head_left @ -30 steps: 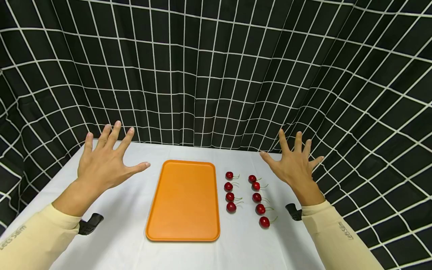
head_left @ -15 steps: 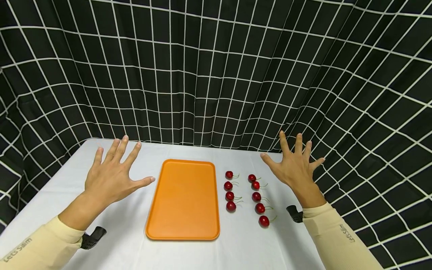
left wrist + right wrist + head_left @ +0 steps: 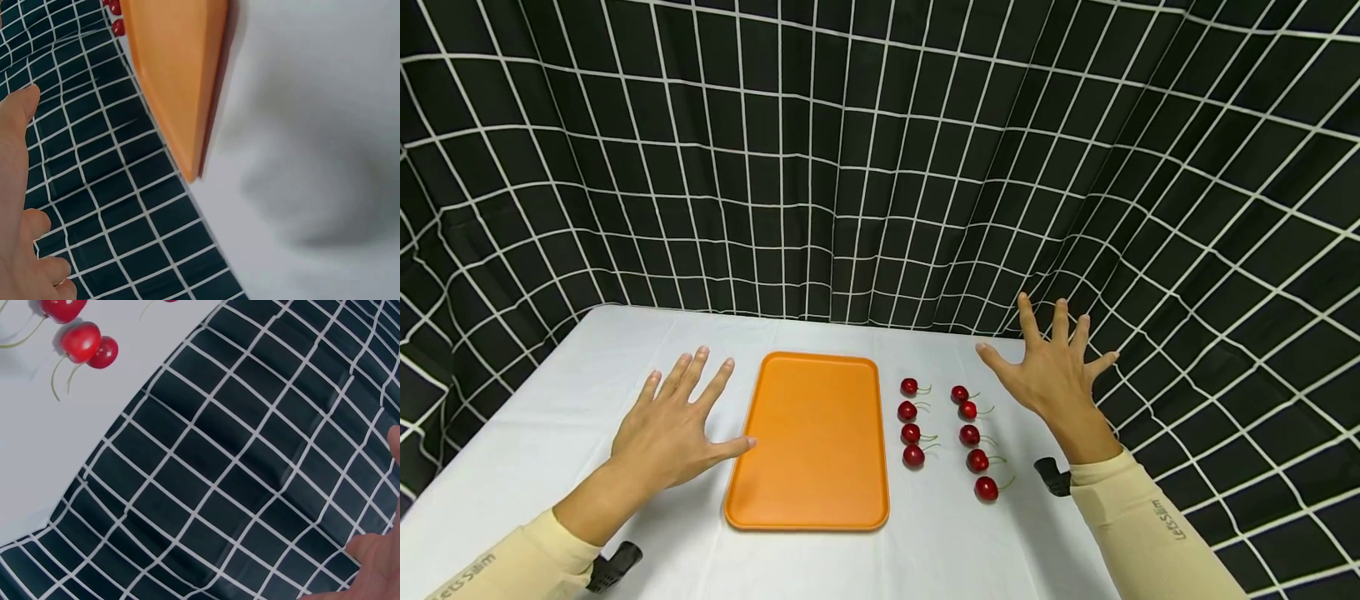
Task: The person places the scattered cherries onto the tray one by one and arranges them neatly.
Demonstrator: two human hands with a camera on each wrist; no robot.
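Observation:
An orange rectangular tray point(image 3: 808, 442) lies on the white table, with nothing on it. To its right, several dark red cherries point(image 3: 913, 456) with green stems form two columns. My left hand point(image 3: 666, 433) hovers at the tray's left side with fingers spread, its thumb tip overlapping the tray's left rim in the head view. It holds nothing. Fingers spread as well, my right hand point(image 3: 1048, 371) is held up to the right of the far cherry column point(image 3: 969, 435), holding nothing. In the right wrist view, red cherries point(image 3: 80, 342) show at the upper left.
A black curtain point(image 3: 842, 167) with a white grid rises behind the table and along both sides. White cloth point(image 3: 925, 550) covers the table. A black wrist mount point(image 3: 613, 567) hangs under the left sleeve, another black mount point(image 3: 1052, 477) under the right.
My left hand has come down and to the right, closer to the tray, fingers still spread. The right hand has barely moved. Tray and cherries stay in place.

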